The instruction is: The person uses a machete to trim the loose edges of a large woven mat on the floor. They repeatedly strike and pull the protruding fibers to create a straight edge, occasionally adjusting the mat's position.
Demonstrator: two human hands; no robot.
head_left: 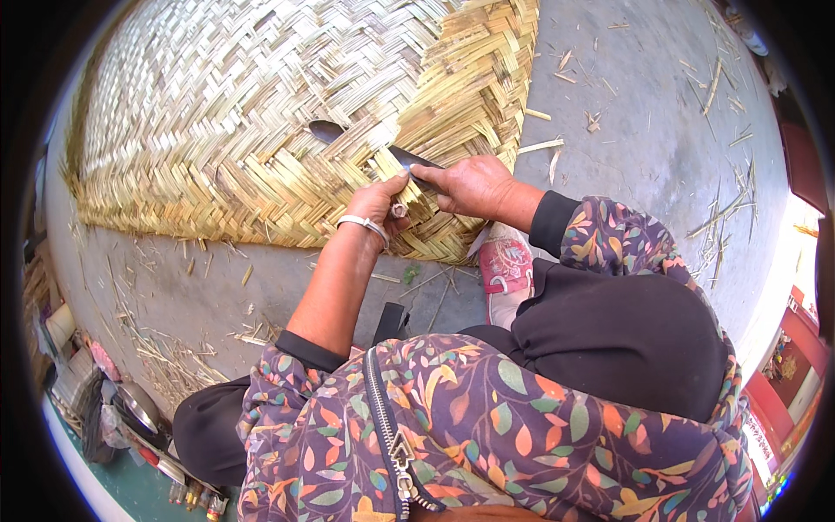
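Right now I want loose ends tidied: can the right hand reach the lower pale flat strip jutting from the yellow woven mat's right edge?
Probably yes: the strip lies near the right hand, nothing visibly blocking it, though the hand may first need to release the dark flat tool.

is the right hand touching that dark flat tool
Touching: the head view shows the right hand with a finger against the dark flat tool.

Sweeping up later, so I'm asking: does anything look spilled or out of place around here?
Yes: straw-coloured scraps litter the grey floor right of the mat and off its near edge. A dark oval object on the mat also stands out against the pale weave; what it is, I can't tell.
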